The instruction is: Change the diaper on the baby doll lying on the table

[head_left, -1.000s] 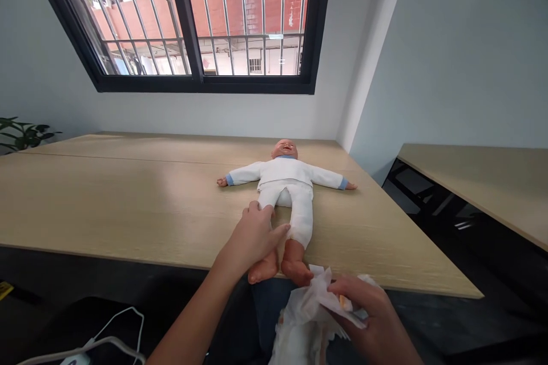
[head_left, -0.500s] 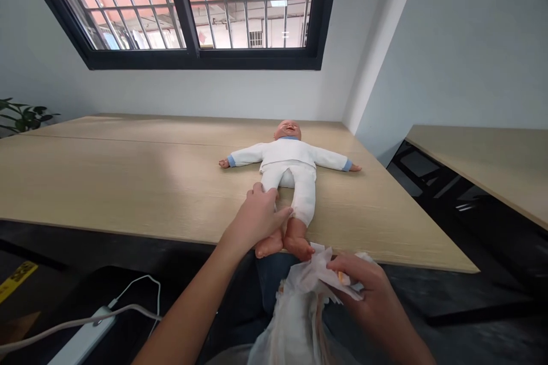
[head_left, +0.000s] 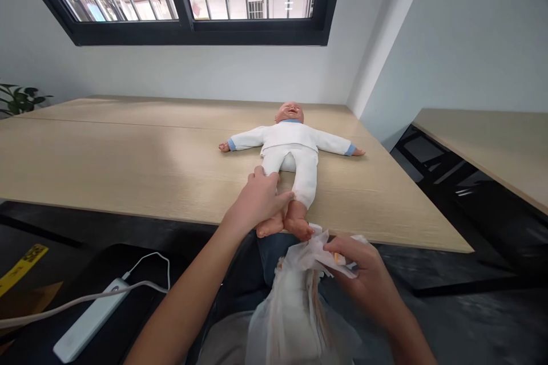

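A baby doll [head_left: 289, 140] in a white suit with blue cuffs and collar lies on its back, arms spread, its bare feet at the table's near edge. My left hand [head_left: 262, 197] grips the doll's lower leg on the left, with the thumb reaching across towards the other leg. Below the doll's feet, my right hand [head_left: 357, 259] pinches the gathered top of a thin, whitish see-through bag [head_left: 295, 308]. Folded white and beige layers show through the bag, which hangs over my lap. A small orange patch shows by my right fingers; what it belongs to is unclear.
The pale wooden table [head_left: 128, 154] reaches back to the wall under a barred window [head_left: 188, 28]. A white power strip [head_left: 92, 319] with cables lies on a dark surface at lower left. Another table [head_left: 492, 142] stands to the right, and a plant [head_left: 21, 100] to the left.
The view has tilted down a little, so everything sits higher in the picture. Both hands keep their holds, and the doll lies as before.
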The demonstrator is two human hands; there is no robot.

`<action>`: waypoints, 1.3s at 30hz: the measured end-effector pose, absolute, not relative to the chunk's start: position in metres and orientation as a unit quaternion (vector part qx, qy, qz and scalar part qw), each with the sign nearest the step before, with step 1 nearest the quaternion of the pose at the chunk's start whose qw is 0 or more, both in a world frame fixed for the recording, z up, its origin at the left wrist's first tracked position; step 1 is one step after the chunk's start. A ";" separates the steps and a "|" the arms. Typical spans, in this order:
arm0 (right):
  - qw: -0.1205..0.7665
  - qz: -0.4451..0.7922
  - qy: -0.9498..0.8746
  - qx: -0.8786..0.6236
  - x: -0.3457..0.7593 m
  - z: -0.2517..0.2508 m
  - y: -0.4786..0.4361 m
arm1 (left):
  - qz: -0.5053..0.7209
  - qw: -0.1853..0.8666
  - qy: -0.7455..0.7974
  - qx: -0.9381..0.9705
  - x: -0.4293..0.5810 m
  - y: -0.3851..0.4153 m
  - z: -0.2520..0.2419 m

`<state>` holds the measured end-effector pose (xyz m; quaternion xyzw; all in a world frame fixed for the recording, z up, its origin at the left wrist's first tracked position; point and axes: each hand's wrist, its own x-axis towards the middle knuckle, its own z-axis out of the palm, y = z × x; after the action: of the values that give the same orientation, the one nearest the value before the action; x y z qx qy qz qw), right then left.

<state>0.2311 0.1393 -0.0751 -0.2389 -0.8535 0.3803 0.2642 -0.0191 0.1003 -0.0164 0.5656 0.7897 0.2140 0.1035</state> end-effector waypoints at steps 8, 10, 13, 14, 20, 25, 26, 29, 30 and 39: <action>0.259 0.355 -0.866 -0.239 0.232 -0.074 0.139 | 0.212 0.110 0.793 0.560 -0.019 0.100 -0.019; 0.263 0.352 -0.866 -0.237 0.233 -0.074 0.139 | 0.209 0.109 0.796 0.558 -0.019 0.101 -0.020; 0.263 0.358 -0.865 -0.235 0.233 -0.075 0.139 | 0.208 0.107 0.797 0.556 -0.019 0.101 -0.020; 0.262 0.359 -0.864 -0.236 0.233 -0.075 0.139 | 0.209 0.107 0.797 0.556 -0.019 0.101 -0.020; 0.262 0.366 -0.860 -0.239 0.234 -0.075 0.138 | 0.220 0.112 0.795 0.554 -0.018 0.101 -0.021; 0.274 0.350 -0.859 -0.253 0.236 -0.073 0.139 | 0.244 0.075 0.790 0.558 -0.012 0.100 -0.020; 0.275 0.347 -0.857 -0.262 0.237 -0.073 0.139 | 0.260 0.066 0.781 0.564 -0.009 0.098 -0.017; 0.285 0.338 -0.851 -0.283 0.239 -0.071 0.141 | 0.315 0.110 0.713 0.617 0.003 0.085 -0.002; 0.290 0.333 -0.851 -0.283 0.239 -0.070 0.142 | 0.319 0.152 0.680 0.642 0.008 0.079 0.003; 0.325 0.300 -0.862 -0.250 0.246 -0.062 0.143 | 0.207 0.237 0.576 0.755 0.037 0.054 0.004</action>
<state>0.2455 0.1433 -0.0619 -0.2496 -0.8615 0.3001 0.3247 0.0370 0.0536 0.0042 0.7548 0.5755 0.2066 0.2374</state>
